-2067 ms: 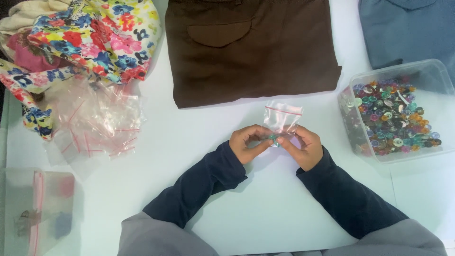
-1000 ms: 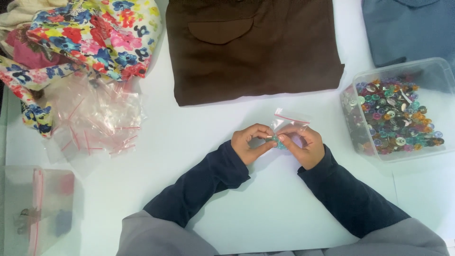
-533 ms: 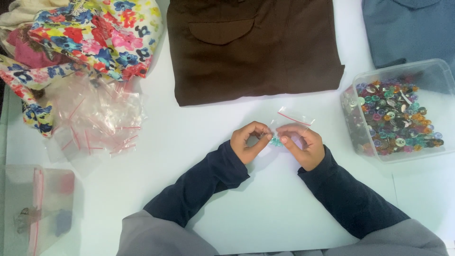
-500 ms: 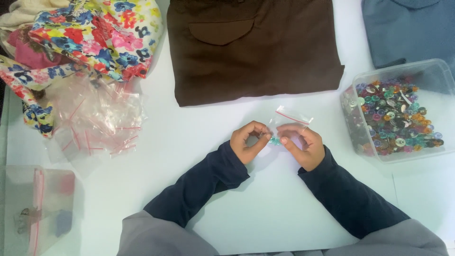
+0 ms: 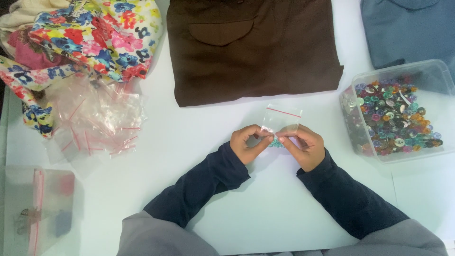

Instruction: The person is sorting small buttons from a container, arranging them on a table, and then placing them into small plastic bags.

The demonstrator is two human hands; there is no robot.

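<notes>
Since 2.1 seconds ago, the small clear plastic zip bag with a red strip (image 5: 280, 119) is tipping flatter toward the white table (image 5: 265, 208). Left hand (image 5: 250, 143) and right hand (image 5: 303, 146) are both pinching its lower edge over teal buttons (image 5: 276, 142); any slackening risks spilling them, well short of the clear plastic tub of mixed buttons (image 5: 395, 114).
</notes>
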